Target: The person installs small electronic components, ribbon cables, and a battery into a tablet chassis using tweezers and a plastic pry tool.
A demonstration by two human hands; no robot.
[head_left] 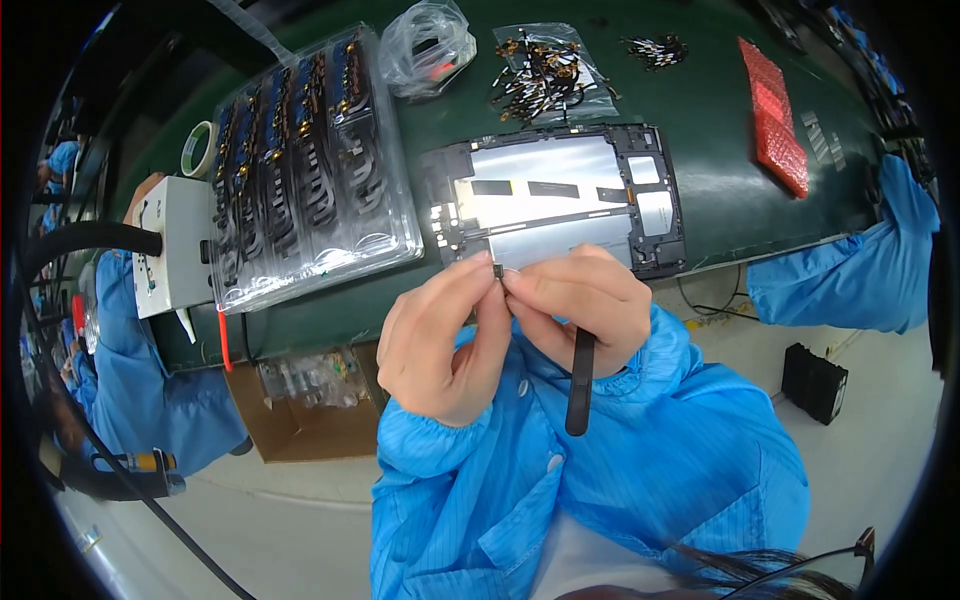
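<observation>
Close together in front of my chest, both hands meet at a small dark part (498, 271) with a thin pale strand at its side. My left hand (440, 335) pinches it between thumb and forefinger. My right hand (585, 300) is closed, its fingertips at the part's right side. A flat black tool handle (579, 390), perhaps tweezers, sticks out below the right palm; its working end is hidden by the fingers. Just beyond the hands lies a tablet-sized device frame (655, 245) with a silvery panel and black edges, flat on the table.
The dark green table (710, 130) carries a clear tray (400, 235) of flex-cable parts, a tape roll (199, 150), a white box (172, 240) with a black hose, bagged small cables (545, 75), loose cables (655, 51) and red bubble wrap (773, 115). Below stands a cardboard box (310, 440). Blue-sleeved people flank me.
</observation>
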